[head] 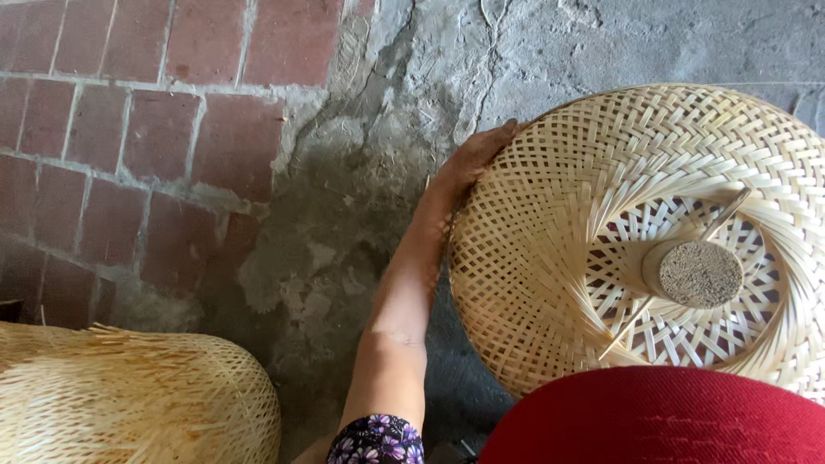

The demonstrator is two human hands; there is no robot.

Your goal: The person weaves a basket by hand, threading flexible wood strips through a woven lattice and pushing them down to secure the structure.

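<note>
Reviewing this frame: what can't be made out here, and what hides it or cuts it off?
- Right hand: not in the head view at all.
- Left hand: fingers curl behind the woven bamboo shade, so the grip is hidden.
- Shade's right rim: cut by the frame edge; its lower part is covered by the red cloth.
- Second woven piece: cut off by the left and bottom edges.
- Round post inside the shade: its base is hidden by the weave.

Single head view, looking steeply down, close over lap and concrete floor [361,215]
</note>
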